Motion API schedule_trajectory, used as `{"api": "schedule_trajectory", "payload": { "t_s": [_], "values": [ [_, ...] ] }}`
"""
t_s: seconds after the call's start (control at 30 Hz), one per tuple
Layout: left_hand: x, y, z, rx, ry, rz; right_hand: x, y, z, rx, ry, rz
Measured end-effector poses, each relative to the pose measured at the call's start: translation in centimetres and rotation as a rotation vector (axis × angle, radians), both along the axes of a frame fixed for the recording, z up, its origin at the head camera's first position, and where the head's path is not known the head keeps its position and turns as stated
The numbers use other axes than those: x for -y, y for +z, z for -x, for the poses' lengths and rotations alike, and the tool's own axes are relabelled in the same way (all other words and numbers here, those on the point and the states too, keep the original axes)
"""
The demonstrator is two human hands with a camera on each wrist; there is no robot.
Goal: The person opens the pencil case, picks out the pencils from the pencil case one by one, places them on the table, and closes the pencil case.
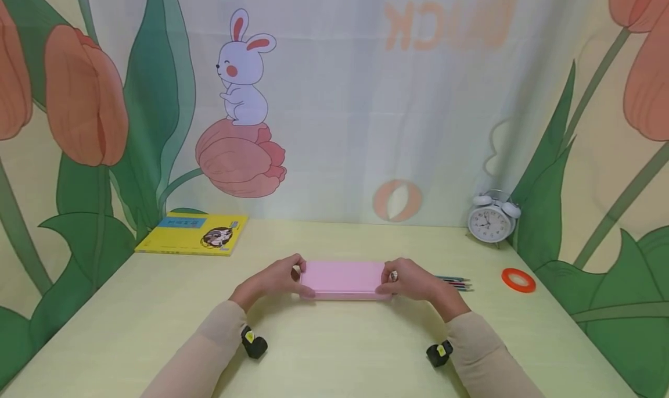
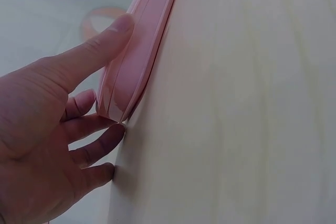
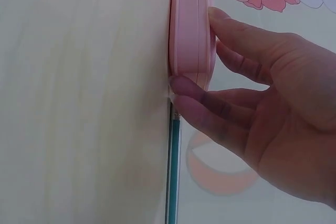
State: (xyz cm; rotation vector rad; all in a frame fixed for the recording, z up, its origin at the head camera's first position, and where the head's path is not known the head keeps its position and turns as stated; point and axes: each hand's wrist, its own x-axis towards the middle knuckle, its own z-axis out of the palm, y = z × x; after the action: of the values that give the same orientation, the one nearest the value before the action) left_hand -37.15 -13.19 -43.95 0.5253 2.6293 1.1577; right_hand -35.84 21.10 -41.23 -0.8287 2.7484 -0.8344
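Note:
A closed pink pencil case (image 1: 345,277) lies lengthwise in front of me on the pale table, its lid facing up. My left hand (image 1: 279,279) grips its left end; in the left wrist view the thumb presses the case's front side (image 2: 139,45) and the other fingers bend around the end corner. At the opposite end, my right hand (image 1: 410,279) holds the case between thumb and fingers. The right wrist view has two fingertips low at the end of the case (image 3: 191,24), near the table. Several pencils (image 1: 460,283) lie just beyond the right hand, partly hidden by it.
An orange ring-shaped roll (image 1: 509,283) lies right of the pencils. A white alarm clock (image 1: 490,222) stands at the back right corner. At the back left is a yellow book (image 1: 177,241). A printed curtain (image 1: 334,125) borders the table's back and sides.

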Motion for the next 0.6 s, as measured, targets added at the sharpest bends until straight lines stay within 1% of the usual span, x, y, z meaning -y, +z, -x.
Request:
{"api": "schedule_trajectory", "payload": {
  "t_s": [0.27, 0.47, 0.6],
  "values": [
    [0.08, 0.14, -0.07, 0.018, 0.003, 0.001, 0.11, 0.13, -0.04, 0.002, -0.026, -0.014],
    [-0.07, 0.28, -0.17, 0.005, 0.002, 0.010, -0.10, 0.26, -0.10, -0.015, 0.004, -0.009],
    [-0.07, 0.51, -0.29, 0.004, 0.007, 0.019, -0.13, 0.33, -0.12, -0.022, 0.007, -0.013]
  ]
}}
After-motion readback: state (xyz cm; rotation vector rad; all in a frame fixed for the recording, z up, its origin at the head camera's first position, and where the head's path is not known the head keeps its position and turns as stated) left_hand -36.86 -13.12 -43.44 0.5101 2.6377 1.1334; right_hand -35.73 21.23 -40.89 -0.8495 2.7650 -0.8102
